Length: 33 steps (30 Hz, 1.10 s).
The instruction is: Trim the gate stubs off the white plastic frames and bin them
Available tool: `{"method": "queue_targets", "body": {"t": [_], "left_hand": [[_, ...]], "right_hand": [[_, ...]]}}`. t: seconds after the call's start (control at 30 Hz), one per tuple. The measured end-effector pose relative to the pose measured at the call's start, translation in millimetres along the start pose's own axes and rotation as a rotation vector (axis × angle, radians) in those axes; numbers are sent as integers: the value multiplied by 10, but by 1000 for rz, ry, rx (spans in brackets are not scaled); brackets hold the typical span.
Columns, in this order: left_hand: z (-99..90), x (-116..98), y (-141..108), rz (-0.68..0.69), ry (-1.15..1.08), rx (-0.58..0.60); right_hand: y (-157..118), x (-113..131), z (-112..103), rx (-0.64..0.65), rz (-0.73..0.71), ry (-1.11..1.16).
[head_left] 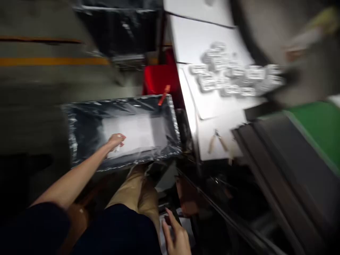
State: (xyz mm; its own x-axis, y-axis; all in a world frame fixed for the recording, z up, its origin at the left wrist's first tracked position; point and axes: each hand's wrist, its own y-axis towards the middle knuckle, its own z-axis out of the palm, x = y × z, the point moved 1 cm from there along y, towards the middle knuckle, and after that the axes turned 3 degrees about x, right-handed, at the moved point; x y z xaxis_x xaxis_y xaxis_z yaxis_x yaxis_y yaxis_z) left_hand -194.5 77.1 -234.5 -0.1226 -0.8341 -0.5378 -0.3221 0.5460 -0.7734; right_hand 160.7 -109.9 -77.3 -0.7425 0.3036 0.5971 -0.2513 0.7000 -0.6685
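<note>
Head view, blurred by motion, shows the two hands well apart. The left hand reaches out over the bin, the arm slanting up from the lower left and crossing the near rim toward the left part of the inside. Its fingers are bent inward with small white bits showing by them; whether they grip these, I cannot tell. The right hand is low at the bottom edge of view, beside the lap, thumb and fingers parted and pointing upward.

The bin is lined with shiny plastic, has a pale bottom, and stands just beyond the knees. A red clip sits on its far right corner, with a red stool just behind. The right rim lies close to the table, leaving only a narrow dark gap. To the left, floor stretches away to a yellow line, giving room on that side. A second lined bin stands farther off.

White parts crowd the table, pliers lie nearer its edge, and dark boards slant along the right.
</note>
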Motion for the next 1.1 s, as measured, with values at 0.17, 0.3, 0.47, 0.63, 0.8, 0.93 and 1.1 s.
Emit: {"method": "queue_targets", "body": {"t": [0.17,0.3,0.47,0.63,0.8,0.93,1.1], "left_hand": [[-398,839,669,-373,94,-162],[-35,1025,1285,-415,149,-248],[272,1111,1745,-413,193,-455],[463,1207,1855,-422,252,-523],[448,1277,1800,-378,265,-487],[413,1226,1776,-353,222,-507],[365,1202,1765,-350,110,-479]], "right_hand": [[1010,246,-227,49,-32,93],[2222,809,-163,142,-73,180],[4112,1133,777,228,36,-9],[5024,1032,1904,69,249,-85],[5042,961,2219,-57,305,-144],[5070,872,2107,-26,298,-138],[5042,829,2112,107,267,-105]]}}
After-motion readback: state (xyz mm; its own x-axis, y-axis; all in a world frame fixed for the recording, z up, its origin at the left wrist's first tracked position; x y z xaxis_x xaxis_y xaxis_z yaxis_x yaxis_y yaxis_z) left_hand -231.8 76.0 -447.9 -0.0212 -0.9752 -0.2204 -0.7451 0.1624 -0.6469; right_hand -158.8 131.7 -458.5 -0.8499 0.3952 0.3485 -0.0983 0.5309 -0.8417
